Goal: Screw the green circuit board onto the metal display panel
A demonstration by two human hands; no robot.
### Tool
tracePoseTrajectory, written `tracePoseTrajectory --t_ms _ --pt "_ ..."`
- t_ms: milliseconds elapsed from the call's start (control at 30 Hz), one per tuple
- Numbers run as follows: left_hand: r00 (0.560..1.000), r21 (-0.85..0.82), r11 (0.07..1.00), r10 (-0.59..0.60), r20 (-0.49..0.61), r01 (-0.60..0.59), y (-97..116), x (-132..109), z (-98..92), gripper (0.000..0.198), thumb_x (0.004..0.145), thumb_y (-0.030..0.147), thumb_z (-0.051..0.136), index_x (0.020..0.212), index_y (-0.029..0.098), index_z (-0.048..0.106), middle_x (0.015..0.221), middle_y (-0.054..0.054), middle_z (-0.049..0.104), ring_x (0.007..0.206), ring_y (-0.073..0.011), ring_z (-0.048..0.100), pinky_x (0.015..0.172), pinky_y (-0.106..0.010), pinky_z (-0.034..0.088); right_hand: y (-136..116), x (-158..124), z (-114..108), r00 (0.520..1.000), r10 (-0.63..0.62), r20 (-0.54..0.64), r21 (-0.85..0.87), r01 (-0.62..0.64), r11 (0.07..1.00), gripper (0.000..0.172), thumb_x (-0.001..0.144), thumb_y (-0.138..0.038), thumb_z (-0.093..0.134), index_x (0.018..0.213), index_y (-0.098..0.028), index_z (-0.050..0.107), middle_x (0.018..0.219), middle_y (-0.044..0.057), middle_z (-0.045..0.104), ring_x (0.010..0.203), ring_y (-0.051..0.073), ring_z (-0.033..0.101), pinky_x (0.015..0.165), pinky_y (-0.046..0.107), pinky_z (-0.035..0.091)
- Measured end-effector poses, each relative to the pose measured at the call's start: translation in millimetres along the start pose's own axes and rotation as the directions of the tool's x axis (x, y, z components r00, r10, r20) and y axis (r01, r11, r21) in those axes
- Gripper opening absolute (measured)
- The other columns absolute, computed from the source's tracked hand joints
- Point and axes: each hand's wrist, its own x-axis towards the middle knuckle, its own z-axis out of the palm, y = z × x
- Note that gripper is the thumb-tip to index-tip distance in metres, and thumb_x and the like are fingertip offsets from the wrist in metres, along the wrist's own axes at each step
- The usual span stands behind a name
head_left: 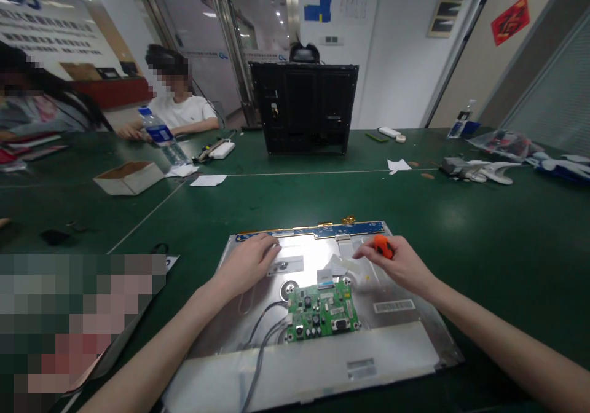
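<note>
A silver display panel (401, 327) lies back side up on the green table, with a narrow blue circuit strip (295, 233) along its far edge. My left hand (251, 259) rests on the panel's upper left, fingers extended and holding nothing. What looks like an orange-handled screwdriver (382, 246) is tucked in my right hand (403, 265); its shaft is hidden. The thumb and forefinger of that hand are close together beside a pale film or tape (348, 263) near a flat ribbon cable (325, 278). Below sits a green circuit board (322, 311), with grey cables (259, 364) running off its left side.
Farther back stands a black monitor housing (306, 109). An open cardboard box (129, 179) and a tilted water bottle (163, 136) are at the left, near two seated people. White gloves (488, 171) and a plastic bag (504, 145) lie at the right. A blurred-out object occupies the lower left.
</note>
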Motion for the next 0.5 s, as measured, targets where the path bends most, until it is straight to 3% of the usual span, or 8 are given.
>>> tracePoseTrajectory --t_ms 67,167,233,300,400,500 --pt "1.0 -0.015 1.0 -0.005 -0.028 0.005 0 -1 2.1 0.043 0.102 0.036 0.03 0.101 0.015 0.068 0.106 -0.014 0.072 0.1 -0.0302 0.068 0.09 -0.047 0.054 -2 12 6 0.989 0.131 0.064 0.271 -0.143 0.952 0.038 0.086 -0.053 0.064 0.077 -0.018 0.075 0.045 -0.004 0.056 0.035 0.008 0.04 0.04 0.023 0.029" --pt "0.996 -0.017 0.998 0.052 -0.067 -0.053 -5 -8 8.3 0.043 0.103 0.037 0.031 0.11 0.015 0.067 0.119 -0.015 0.07 0.108 -0.0302 0.066 0.096 -0.047 0.052 5 28 16 0.947 0.26 0.188 0.538 -0.321 0.78 0.048 0.079 -0.064 0.066 0.073 -0.017 0.074 0.062 0.004 0.071 0.043 0.011 0.056 0.041 0.022 0.039" --pt "0.991 -0.007 0.995 0.099 -0.087 -0.1 -8 -12 11.3 0.041 0.103 0.038 0.033 0.111 0.016 0.067 0.122 -0.015 0.069 0.111 -0.0303 0.065 0.098 -0.046 0.051 15 36 23 0.916 0.296 0.271 0.576 -0.401 0.713 0.06 0.076 -0.073 0.062 0.067 -0.015 0.073 0.059 0.006 0.07 0.046 0.012 0.059 0.043 0.022 0.043" --pt "0.986 -0.008 0.99 0.139 -0.093 -0.14 -11 -15 12.1 0.039 0.104 0.037 0.035 0.109 0.017 0.067 0.118 -0.014 0.071 0.107 -0.0298 0.066 0.096 -0.046 0.051 24 43 32 0.89 0.343 0.301 0.568 -0.457 0.684 0.067 0.074 -0.079 0.06 0.057 -0.015 0.069 0.042 0.001 0.056 0.035 0.008 0.045 0.036 0.018 0.032" --pt "0.974 -0.033 0.977 0.206 -0.089 -0.21 -14 -18 10.3 0.032 0.103 0.036 0.04 0.109 0.018 0.066 0.109 -0.011 0.071 0.101 -0.0286 0.065 0.092 -0.046 0.051 31 48 43 0.886 0.382 0.264 0.602 -0.461 0.653 0.066 0.07 -0.08 0.065 0.053 -0.015 0.065 0.037 -0.004 0.047 0.03 0.003 0.028 0.032 0.017 0.015" --pt "0.967 -0.053 0.967 0.246 -0.069 -0.25 -15 -20 8.8 0.026 0.098 0.039 0.051 0.107 0.018 0.064 0.106 -0.011 0.068 0.097 -0.0287 0.064 0.087 -0.044 0.051 31 49 50 0.891 0.381 0.245 0.635 -0.445 0.632 0.062 0.068 -0.078 0.069 0.056 -0.017 0.064 0.039 -0.005 0.047 0.031 0.002 0.026 0.034 0.017 0.017"
